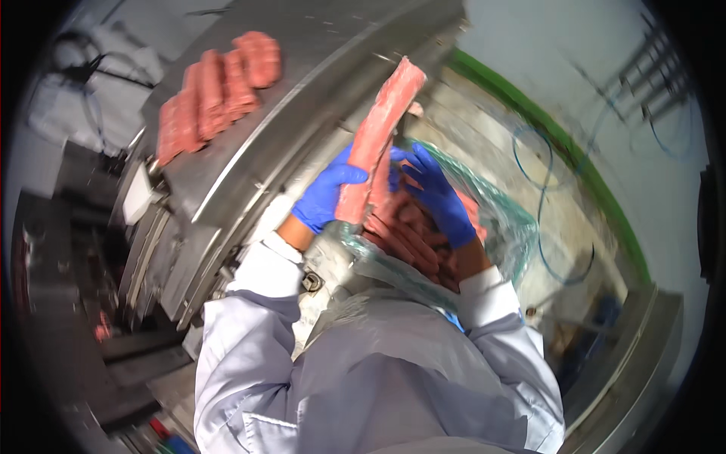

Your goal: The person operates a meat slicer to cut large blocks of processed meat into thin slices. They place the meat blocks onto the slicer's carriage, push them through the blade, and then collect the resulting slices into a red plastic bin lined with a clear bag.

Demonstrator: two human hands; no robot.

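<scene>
A long, flat slab of pink meat (382, 129) is held upright at a slant over a bag-lined container. My left hand (325, 193), in a blue glove, is closed on its lower left side, thumb across the front. My right hand (439, 195), also gloved in blue, has its fingers bent against the slab's right edge; blur softens the fingertips. Below my hands, several more pink meat pieces (408, 242) lie in the clear plastic bag (378, 265) lining the green container (503, 197). The slab and my right hand hide part of these pieces.
A steel table (302, 72) stands at the upper left, with several pink meat slabs (215, 94) side by side on it. Steel machinery (151, 257) lies left of me. A blue hose (544, 219) curls over the floor at right, near a green wall base (560, 144).
</scene>
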